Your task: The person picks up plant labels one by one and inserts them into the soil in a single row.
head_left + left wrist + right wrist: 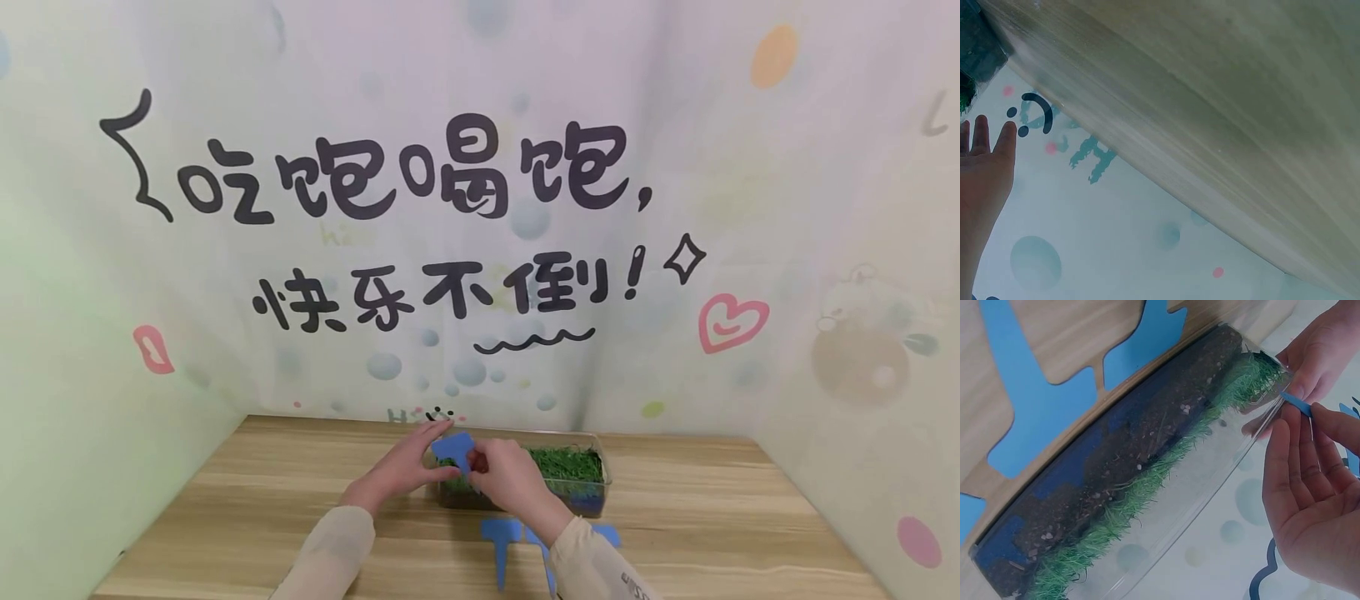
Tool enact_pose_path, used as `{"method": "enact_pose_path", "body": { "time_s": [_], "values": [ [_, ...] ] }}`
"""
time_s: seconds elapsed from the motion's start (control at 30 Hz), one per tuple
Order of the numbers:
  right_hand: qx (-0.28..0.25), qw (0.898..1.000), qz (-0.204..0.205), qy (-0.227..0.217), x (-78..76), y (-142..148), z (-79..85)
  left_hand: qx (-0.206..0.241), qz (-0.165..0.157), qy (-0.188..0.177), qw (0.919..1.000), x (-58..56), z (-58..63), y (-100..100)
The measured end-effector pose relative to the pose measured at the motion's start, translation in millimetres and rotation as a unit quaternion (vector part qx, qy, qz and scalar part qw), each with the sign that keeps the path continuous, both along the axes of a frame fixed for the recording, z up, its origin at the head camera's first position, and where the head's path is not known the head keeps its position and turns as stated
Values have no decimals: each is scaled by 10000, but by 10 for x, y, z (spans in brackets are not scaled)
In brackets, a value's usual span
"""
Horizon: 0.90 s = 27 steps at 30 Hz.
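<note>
My right hand pinches a blue T-shaped plant label between thumb and fingers, its broad head up and its narrow stem down over the left end of a clear plastic box. Soil and green grass fill the lower part of that box. My left hand is at the box's left end, thumb by the front wall and fingers stretched toward the back, beside the label. In the right wrist view, the pinched label is right at the rim. The left wrist view shows straight fingers near the box corner.
In front of the box, more blue T-shaped labels lie on the wooden table: one at left, others partly under my right forearm. A printed cloth wall stands close behind the box.
</note>
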State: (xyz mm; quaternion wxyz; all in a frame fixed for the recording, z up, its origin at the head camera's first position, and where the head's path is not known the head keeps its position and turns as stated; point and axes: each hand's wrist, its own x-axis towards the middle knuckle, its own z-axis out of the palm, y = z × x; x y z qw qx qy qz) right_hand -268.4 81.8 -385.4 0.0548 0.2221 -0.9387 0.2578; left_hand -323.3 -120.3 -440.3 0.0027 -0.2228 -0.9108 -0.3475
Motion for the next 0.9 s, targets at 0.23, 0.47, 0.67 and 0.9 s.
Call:
{"method": "enact_pose_path", "body": {
  "time_s": [0.23,0.47,0.67,0.9],
  "values": [
    [-138,9999,-51,80,-33,2,40,22,83,-33,10000,-1,7,9],
    [-241,9995,-129,148,-86,4,40,-11,85,19,10000,-15,1,7],
    [-323,9993,-147,144,-132,4,19,0,87,15,10000,-20,-10,3],
    [-504,9987,-90,50,-170,11,16,65,-4,-13,10000,-14,-13,8]
  ]
}}
